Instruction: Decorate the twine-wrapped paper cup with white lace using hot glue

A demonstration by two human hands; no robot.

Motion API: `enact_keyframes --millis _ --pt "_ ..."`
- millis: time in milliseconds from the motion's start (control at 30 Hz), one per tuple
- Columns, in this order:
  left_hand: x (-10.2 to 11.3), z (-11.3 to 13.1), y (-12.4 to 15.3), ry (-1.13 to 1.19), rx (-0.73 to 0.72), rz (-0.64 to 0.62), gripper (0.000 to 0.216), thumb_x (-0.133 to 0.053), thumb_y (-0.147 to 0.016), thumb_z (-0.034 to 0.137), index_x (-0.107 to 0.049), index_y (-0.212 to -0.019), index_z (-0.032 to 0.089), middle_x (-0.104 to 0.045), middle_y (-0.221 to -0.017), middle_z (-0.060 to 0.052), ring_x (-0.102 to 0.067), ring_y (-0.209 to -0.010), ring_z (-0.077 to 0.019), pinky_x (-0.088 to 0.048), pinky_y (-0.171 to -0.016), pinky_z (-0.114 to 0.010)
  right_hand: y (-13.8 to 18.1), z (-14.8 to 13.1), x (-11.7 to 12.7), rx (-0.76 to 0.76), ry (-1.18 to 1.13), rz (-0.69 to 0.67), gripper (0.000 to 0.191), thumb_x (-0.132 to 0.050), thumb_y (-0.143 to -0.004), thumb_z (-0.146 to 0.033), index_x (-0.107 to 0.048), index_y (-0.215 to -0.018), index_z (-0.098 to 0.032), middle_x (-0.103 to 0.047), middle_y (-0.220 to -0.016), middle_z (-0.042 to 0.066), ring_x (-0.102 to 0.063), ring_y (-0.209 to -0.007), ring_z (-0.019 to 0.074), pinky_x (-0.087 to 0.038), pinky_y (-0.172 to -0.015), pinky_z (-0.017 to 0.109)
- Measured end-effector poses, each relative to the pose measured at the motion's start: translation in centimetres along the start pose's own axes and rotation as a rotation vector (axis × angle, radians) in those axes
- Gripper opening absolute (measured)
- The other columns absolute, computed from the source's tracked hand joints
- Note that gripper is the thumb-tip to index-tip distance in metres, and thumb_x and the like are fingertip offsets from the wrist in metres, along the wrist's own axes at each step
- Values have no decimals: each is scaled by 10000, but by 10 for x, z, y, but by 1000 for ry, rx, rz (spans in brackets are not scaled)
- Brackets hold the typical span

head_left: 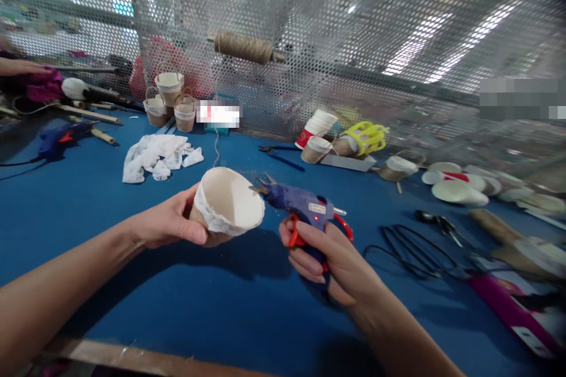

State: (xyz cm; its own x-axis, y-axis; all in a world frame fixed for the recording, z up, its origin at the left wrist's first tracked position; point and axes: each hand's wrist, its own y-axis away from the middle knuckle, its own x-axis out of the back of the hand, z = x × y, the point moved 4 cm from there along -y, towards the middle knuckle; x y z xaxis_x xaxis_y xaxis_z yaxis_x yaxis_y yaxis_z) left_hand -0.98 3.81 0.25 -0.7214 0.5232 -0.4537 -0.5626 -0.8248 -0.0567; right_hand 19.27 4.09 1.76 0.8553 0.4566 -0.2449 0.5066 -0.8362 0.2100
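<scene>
My left hand (177,221) grips a paper cup (234,194) from its left side. The cup is tilted with its mouth toward the upper right; brown wrap covers its side and white lace runs round the rim. In my right hand (325,250) is a blue glue gun (305,203) with a red trigger and a lit red light. Its nozzle points left at the cup's rim, close to it; whether they touch I cannot tell. A red loop (344,228) behind the gun looks like a scissors handle, partly hidden.
White lace pieces (154,156) lie behind the cup. Finished small baskets (170,91) stand at the back left, near another glue gun (66,138). Pliers (285,156), stacked cups (316,126), a black cable (411,250) and a purple power strip (508,312) are farther right. A person's hand (22,66) is at far left.
</scene>
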Motion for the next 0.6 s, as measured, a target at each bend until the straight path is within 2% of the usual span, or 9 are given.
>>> enact_keyframes --millis 133,300,433,600 --pt "-3 -1 -1 38 -13 -17 622 -824 -531 237 -546 -1087 206 -650 -945 -51 -612 -838 -193 -484 -766 -303 2 -3 -2 62 126 49 265 -605 -756 -394 -560 -683 -143 -370 -388 -79 -263 -326 24 -178 -328 167" --pt "0 3 -1 -119 -55 8 696 -823 -533 288 -527 -1154 179 -655 -859 -43 -599 -767 -164 -466 -699 -247 9 -14 5 159 543 171 221 -558 -795 -364 -562 -713 -159 -429 -389 -70 -370 -346 57 -282 -366 191" --pt "5 5 0 -176 -88 30 717 -831 -518 252 -527 -1165 192 -639 -866 -22 -562 -793 -142 -441 -682 -206 12 -23 10 215 674 252 251 -533 -795 -406 -567 -725 -168 -442 -395 -69 -396 -359 71 -333 -387 206" --pt "8 3 -1 -212 -53 35 707 -814 -542 258 -509 -1176 195 -609 -992 -42 -541 -815 -142 -441 -700 -217 12 -27 12 142 845 301 287 -569 -736 -451 -551 -624 -187 -481 -401 -37 -450 -380 103 -409 -428 246"
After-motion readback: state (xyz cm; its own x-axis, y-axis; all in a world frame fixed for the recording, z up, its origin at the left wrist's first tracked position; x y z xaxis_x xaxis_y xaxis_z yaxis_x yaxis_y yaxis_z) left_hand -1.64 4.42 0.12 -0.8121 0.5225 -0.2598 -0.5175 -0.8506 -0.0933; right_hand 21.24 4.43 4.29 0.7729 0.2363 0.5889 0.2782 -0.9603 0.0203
